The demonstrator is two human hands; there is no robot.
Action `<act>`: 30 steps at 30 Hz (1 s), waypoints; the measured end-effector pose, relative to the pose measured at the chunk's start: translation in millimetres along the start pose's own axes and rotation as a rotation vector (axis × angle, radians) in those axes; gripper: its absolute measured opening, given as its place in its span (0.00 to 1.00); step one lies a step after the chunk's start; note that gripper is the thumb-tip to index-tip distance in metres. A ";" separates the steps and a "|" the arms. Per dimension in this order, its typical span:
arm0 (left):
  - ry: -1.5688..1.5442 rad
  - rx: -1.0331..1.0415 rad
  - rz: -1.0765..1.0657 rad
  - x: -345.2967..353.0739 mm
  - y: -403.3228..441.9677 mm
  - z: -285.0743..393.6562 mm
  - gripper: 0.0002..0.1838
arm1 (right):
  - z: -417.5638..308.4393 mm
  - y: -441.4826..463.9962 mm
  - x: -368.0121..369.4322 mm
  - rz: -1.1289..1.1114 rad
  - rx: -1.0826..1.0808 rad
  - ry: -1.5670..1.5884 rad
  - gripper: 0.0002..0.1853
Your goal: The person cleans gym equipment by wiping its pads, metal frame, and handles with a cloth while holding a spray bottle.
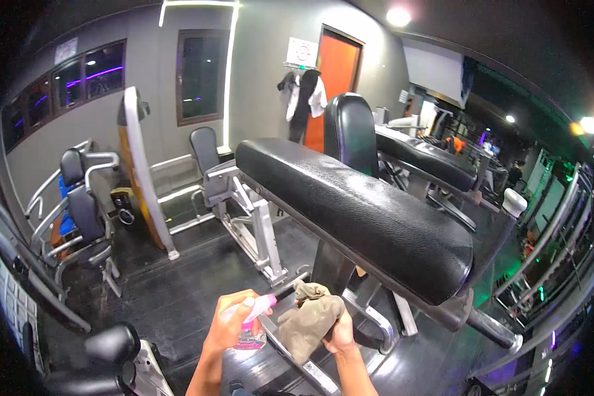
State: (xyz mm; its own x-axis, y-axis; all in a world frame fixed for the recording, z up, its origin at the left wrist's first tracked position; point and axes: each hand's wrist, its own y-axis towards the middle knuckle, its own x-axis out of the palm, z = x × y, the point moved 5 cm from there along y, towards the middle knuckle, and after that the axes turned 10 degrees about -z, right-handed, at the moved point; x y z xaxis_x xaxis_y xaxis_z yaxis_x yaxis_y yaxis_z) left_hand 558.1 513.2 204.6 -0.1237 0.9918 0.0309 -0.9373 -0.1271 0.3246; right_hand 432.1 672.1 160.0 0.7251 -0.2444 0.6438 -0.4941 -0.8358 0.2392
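Note:
My left hand [230,323] is wrapped round a spray bottle [249,338] with a pink and white trigger head and a clear lower part. Its nozzle points right, toward a crumpled olive-grey cloth [310,323]. My right hand [341,333] grips that cloth from its right side, and most of the fingers are hidden behind it. Just beyond and above both hands stretches a long black padded bench [356,218], its top shiny under the lights. Neither hand touches the pad.
A black upright backrest [351,132] stands behind the bench. Grey metal machine frames [264,241] rise from the dark floor ahead. At left is a seated machine [86,204]; at lower left, a black pad [112,348]. Clothes [305,99] hang beside an orange door [340,72].

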 end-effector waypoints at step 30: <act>0.579 0.240 -0.045 -203.7 242.7 116.5 0.23 | -131.2 244.4 210.4 -0.156 -0.308 -1.582 0.15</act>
State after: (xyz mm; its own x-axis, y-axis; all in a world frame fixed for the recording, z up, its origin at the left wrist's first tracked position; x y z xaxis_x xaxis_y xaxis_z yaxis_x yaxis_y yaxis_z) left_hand 393.8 281.6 387.1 -0.3052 0.8209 -0.4827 -0.8545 -0.0124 0.5193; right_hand 400.9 480.9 449.3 0.4211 -0.5693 -0.7061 -0.3033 -0.8220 0.4819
